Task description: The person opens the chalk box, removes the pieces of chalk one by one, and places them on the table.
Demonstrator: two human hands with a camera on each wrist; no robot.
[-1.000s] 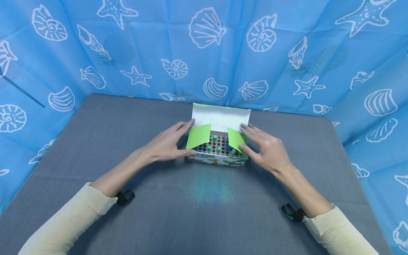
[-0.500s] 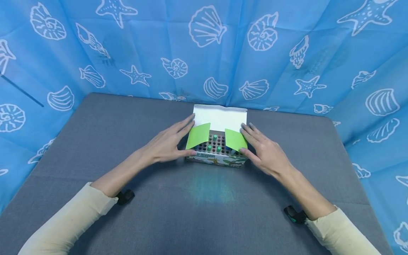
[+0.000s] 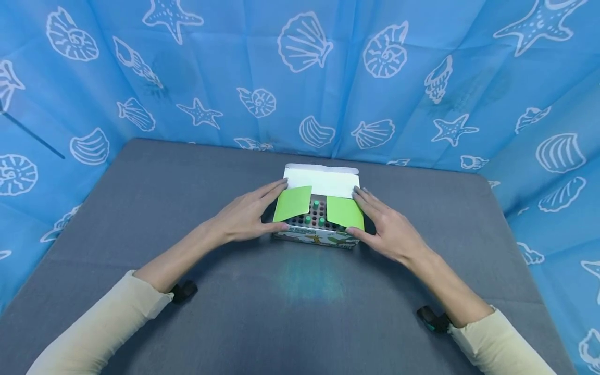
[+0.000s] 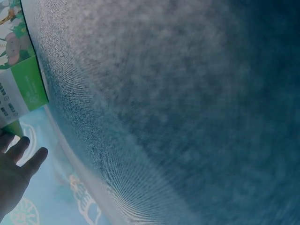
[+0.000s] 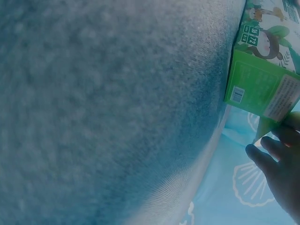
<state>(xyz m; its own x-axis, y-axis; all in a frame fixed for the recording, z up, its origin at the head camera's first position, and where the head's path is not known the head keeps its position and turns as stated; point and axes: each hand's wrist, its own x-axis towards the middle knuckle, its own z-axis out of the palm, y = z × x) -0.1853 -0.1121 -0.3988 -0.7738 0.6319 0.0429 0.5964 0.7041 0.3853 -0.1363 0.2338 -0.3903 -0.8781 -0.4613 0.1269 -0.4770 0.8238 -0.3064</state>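
Observation:
A small printed cardboard box (image 3: 319, 239) stands on the table, its top open. Inside, a rack with rows of round holes (image 3: 314, 212) holds a few sticks with green ends (image 3: 316, 204); their kind is too small to tell. Two green side flaps lean inward, the left flap (image 3: 293, 202) and the right flap (image 3: 345, 211). Behind them rises the white-lined lid (image 3: 321, 181). My left hand (image 3: 246, 212) spans the box's left side, thumb at the front corner, fingers extended. On the other side, my right hand (image 3: 391, 226) touches the right flap with fingers fairly straight.
A grey cloth-covered table (image 3: 300, 323) lies around the box. Behind it hangs a blue curtain (image 3: 281, 62) with white shell and starfish prints. Both wrists wear black devices, one on the left (image 3: 184, 291) and one on the right (image 3: 432, 319).
The right flap has folded further inward over the rack, with my right hand shifting slightly left. The lid has tipped forward and looks lower. My left hand has hardly moved.

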